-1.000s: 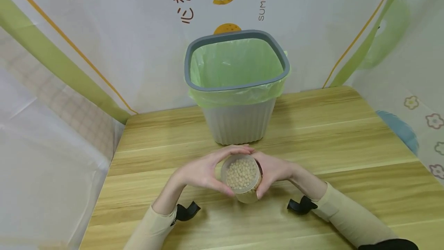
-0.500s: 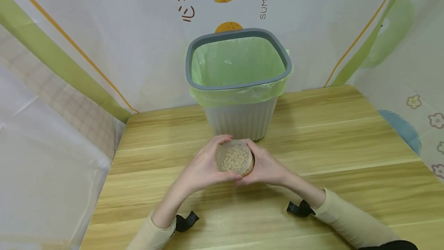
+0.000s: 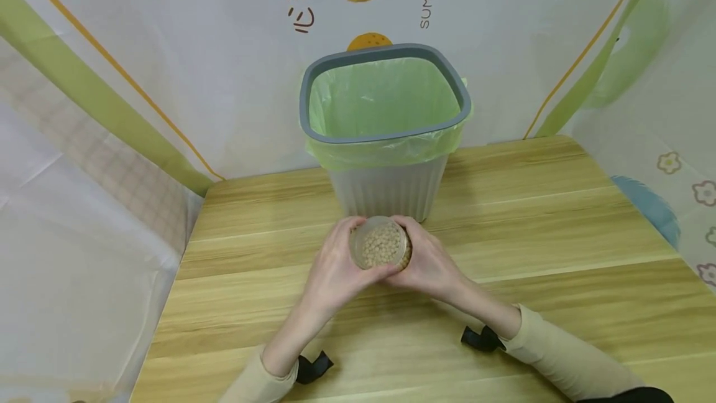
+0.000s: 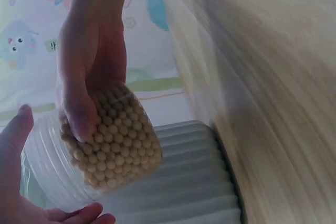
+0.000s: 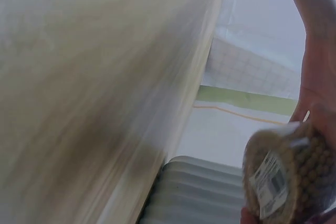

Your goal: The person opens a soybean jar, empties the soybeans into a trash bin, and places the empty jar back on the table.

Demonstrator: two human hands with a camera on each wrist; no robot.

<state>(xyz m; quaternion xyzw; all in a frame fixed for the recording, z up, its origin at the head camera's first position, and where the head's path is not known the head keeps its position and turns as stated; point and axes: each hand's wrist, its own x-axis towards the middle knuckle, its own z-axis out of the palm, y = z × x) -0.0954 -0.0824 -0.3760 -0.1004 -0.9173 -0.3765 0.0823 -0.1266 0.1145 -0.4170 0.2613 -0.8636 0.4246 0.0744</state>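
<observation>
A clear plastic jar (image 3: 381,247) filled with small pale round beans is held above the wooden table (image 3: 559,216), just in front of the bin. My left hand (image 3: 337,266) grips its left side and my right hand (image 3: 426,263) grips its right side, fingers curled round it. In the left wrist view the jar (image 4: 113,140) shows the beans through its ribbed wall, with the right hand's fingers (image 4: 84,114) round it. In the right wrist view the jar (image 5: 286,174) carries a barcode label. A grey ribbed bin (image 3: 386,135) with a green liner stands behind.
The bin's ribbed wall (image 4: 194,182) fills the space just beyond the jar. A printed plastic sheet (image 3: 168,48) closes in the back and sides of the table. Black wrist straps (image 3: 482,339) sit on both beige sleeves.
Both hands have carried the jar away from me, toward the bin, and a little higher. The arms have stretched out further.
</observation>
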